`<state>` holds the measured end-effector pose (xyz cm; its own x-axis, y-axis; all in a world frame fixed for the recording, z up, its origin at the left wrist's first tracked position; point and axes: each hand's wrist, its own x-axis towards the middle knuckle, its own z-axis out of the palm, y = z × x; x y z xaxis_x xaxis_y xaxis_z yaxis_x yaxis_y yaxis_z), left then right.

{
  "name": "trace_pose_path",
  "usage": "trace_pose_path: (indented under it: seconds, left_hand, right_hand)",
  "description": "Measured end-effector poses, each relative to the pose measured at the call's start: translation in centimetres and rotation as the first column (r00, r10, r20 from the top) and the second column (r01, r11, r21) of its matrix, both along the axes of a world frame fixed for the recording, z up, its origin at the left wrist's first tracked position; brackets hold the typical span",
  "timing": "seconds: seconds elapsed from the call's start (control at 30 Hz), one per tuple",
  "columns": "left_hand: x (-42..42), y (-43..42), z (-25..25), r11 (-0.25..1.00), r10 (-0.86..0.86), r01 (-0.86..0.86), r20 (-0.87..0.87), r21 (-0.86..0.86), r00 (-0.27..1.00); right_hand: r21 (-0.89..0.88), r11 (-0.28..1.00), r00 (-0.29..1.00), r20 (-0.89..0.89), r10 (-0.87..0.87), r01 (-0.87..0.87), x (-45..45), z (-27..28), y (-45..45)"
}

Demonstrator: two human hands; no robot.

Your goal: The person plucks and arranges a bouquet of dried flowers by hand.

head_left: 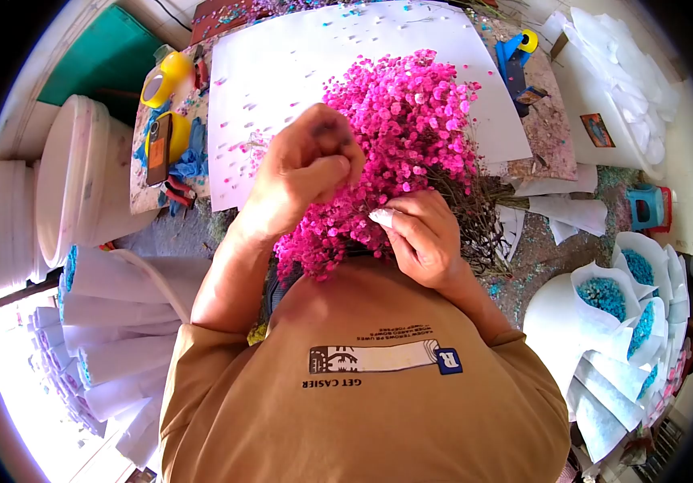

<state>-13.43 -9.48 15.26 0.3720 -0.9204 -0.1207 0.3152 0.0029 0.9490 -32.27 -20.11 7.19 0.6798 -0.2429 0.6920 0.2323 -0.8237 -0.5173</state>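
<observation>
Head view. Nearest the camera: your tan T-shirt [379, 427], printed across the chest.

Hands, two. Your left hand [312, 165]: raised in front of the blossoms, fingers curled into a loose fist; whether a stem is inside, you cannot tell from here. Your right hand [423, 237]: at the lower edge of the blossoms, fingers bent and partly closed, a white covering [380, 216] at one fingertip; whether it grips anything is likewise unclear.

Pink flowers [415, 101], one large bunch: behind and between your hands, upper part over the white sheet [282, 72], lower part reaching your shirt, thin brown stems [483, 217] beyond your right hand.

Table [552, 121], left side: phone [158, 150], yellow tape roll [155, 90], blue cloth [195, 153], red-handled pliers [177, 191]. Right side: blue tape dispenser [512, 68].

Floor, to your right: paper-wrapped blue flowers [602, 298], several; blue stool [646, 208]. To your left: white tub [81, 181], pale wrapped bundles [125, 322].
</observation>
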Motion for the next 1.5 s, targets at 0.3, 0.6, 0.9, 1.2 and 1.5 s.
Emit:
trace_pose_path:
  seconds: [0.3,0.6,0.9,1.2,1.5]
  left_hand:
    - [0.4,0.1,-1.5,0.984,-0.180,0.126,0.736,0.128,0.653]
    - [0.5,0.5,-1.3,0.976,-0.216,0.132,0.802,0.171,0.558]
    - [1.2,2.3,-1.6,0.985,-0.045,0.041,-0.020,-0.168,0.999]
    - [-0.6,2.7,-0.9,0.958,-0.147,0.075,-0.245,-0.278,0.958]
    - [-0.9,-0.1,2.2,0.993,-0.112,0.121,0.272,-0.014,0.956]
  right_hand:
    - [-0.026,0.999,0.999,-0.001,0.034,-0.034,-0.1,0.0,0.1]
    - [-0.042,0.999,0.999,-0.007,0.034,-0.034,-0.2,-0.6,0.4]
    - [0.303,0.941,0.988,-0.077,-0.136,0.153,-0.6,1.6,-0.3]
    - [0.929,0.313,0.953,0.259,-0.160,-0.199,-1.7,2.1,-3.9]
    - [0.930,0.295,0.960,0.261,-0.103,-0.221,-1.7,1.3,-3.4]
